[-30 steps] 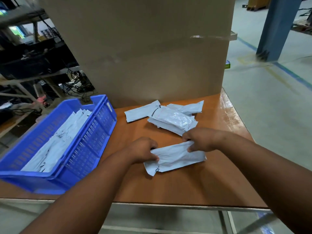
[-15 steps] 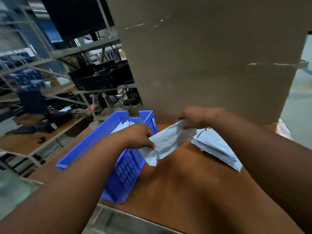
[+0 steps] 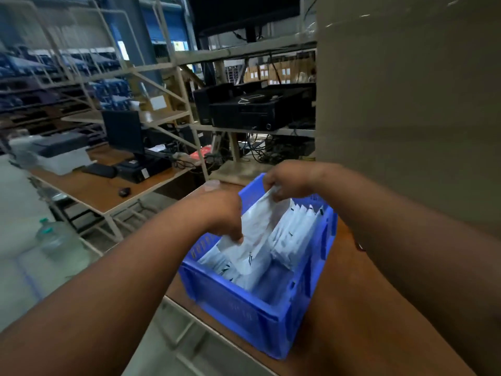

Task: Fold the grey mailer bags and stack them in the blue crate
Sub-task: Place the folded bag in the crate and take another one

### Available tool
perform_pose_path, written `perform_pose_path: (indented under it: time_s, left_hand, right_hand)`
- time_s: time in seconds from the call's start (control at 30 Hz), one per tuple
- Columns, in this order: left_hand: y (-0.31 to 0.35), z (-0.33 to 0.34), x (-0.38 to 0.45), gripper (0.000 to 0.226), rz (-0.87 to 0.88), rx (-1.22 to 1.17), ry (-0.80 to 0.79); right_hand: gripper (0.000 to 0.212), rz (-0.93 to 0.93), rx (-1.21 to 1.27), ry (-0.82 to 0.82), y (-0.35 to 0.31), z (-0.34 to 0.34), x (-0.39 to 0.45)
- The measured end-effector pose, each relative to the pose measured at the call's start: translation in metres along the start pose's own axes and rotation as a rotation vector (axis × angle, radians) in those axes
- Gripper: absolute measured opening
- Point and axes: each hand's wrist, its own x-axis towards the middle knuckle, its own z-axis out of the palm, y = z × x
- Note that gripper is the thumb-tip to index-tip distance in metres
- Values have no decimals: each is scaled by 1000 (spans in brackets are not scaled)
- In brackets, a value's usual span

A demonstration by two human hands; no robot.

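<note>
Counts recorded: one blue perforated plastic crate (image 3: 260, 316) was on one brown wooden table (image 3: 352, 335). Two bare hands were in view, left hand (image 3: 222, 213) and right hand (image 3: 292, 180), together holding one pale grey folded plastic mailer bag (image 3: 257, 226). Bags already stacked in the crate: many, exact number undeterminable. One large brown cardboard box (image 3: 406, 104). Two clear plastic bottles with green caps (image 3: 57, 237).

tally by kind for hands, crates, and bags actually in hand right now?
Hands: 2, left hand and right hand
Blue crate: 1
Mailer bag held over the crate: 1
Total: 4
Bags already stacked in the crate overlap too much to count.
</note>
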Motion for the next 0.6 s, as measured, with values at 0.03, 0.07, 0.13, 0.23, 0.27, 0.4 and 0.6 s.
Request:
perform_pose_path:
  time_s: [0.03,0.07,0.13,0.23,0.27,0.4,0.6]
  left_hand:
    - [-11,8,7,39,-13,-8,-24]
    - [-20,18,14,39,-23,-19,-56]
    - [-30,38,30,36,-21,-28,-134]
    - [-33,64,54,31,32,-36,-213]
    - [-32,70,61,30,59,-34,-238]
    - [-28,101,87,35,150,41,-334]
    - [-23,138,103,30,270,245,-402]
  right_hand:
    - [21,-9,6,-25,-9,8,19]
    - [23,-14,17,-60,-15,18,37]
    - [25,-23,36,-165,-20,39,67]
    - [22,8,29,-362,-16,70,98]
    - [23,30,27,-422,-12,79,104]
    - [23,104,28,-597,-3,114,108]
    - [39,114,-80,-589,-15,159,104]
